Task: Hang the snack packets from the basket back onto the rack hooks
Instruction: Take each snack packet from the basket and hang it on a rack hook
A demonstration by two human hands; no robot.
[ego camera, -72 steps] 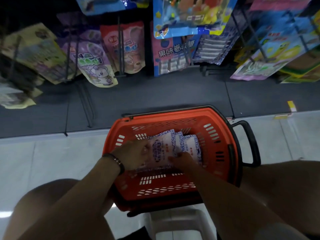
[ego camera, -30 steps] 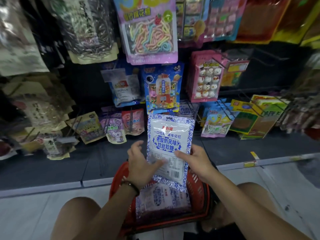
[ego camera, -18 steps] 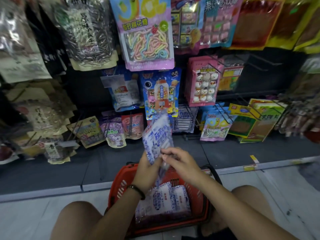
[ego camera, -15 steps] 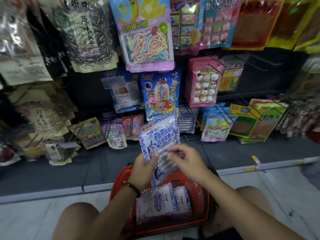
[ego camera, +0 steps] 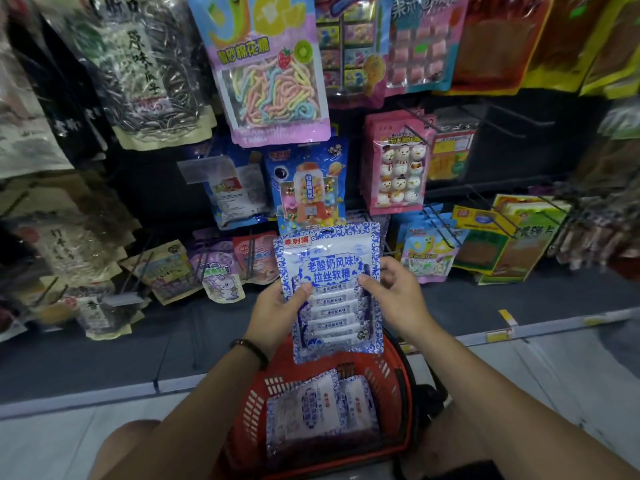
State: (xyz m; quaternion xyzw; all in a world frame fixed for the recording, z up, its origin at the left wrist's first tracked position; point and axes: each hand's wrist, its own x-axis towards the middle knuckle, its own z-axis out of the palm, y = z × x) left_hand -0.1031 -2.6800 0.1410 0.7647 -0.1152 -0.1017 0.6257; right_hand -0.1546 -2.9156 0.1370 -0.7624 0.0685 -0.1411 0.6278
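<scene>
A white snack packet with blue floral border [ego camera: 330, 271] is held upright, front side toward me, above the red basket [ego camera: 394, 375]. My left hand [ego camera: 277, 315] grips its left edge and my right hand [ego camera: 398, 294] grips its right edge. The packet's top sits just below a blue gumball-machine packet [ego camera: 306, 188] hanging on the rack. More blue-and-white packets [ego camera: 322, 407] lie in the basket between my knees. The hook behind the held packet is hidden.
Many snack bags hang on the dark rack: a pastel rope-candy bag [ego camera: 270, 74] above, a pink snowman pack [ego camera: 398, 164] to the right, seed bags [ego camera: 152, 71] at left. Bare wire hooks [ego camera: 502, 116] stick out at the upper right. A grey base shelf [ego camera: 173, 334] runs below.
The packet was lifted from the basket, flipped over from its back to its front, and now stands square and upright in both hands, a little higher toward the rack.
</scene>
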